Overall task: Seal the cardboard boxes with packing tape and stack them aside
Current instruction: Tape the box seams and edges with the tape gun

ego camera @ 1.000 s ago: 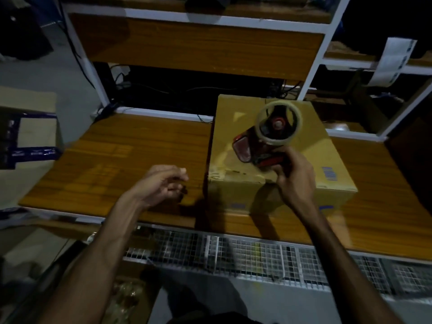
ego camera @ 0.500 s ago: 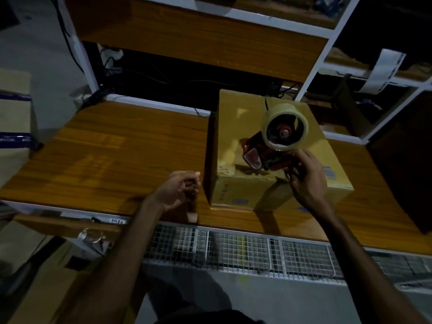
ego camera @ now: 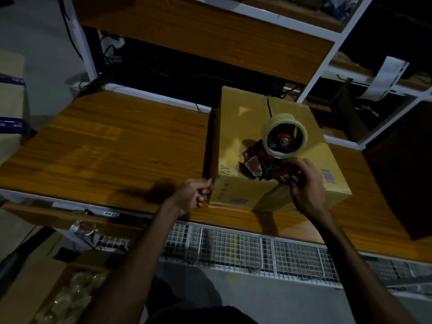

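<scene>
While the cardboard box (ego camera: pixel 264 136) sits closed on the wooden table (ego camera: pixel 117 148), toward its right half and near the front edge, both hands work at the box's near side. The right hand (ego camera: pixel 306 185) has its fingers curled round the handle of a red tape dispenser (ego camera: pixel 266 164), whose front end rests on the top of the box just behind the near top edge; the clear tape roll (ego camera: pixel 284 136) on the dispenser stands above the box top, its open core facing the camera. The left hand (ego camera: pixel 194 195) is at the box's near left vertical corner, fingers curled and touching the cardboard there; whether they pinch a strip of tape or only press against the corner cannot be told in the dim light. Between the two hands lies the near face of the box, with small printed marks on it, and a barcode label (ego camera: pixel 327 176) shows on the top just right of the right hand. Behind the table a white-framed shelf (ego camera: pixel 327 57) carries wooden boards, with dark cables beneath. Below the table's front edge runs a white wire mesh rack (ego camera: pixel 257 251). At the far left edge stands another carton with blue bands (ego camera: pixel 9 101), well apart from the hands.
</scene>
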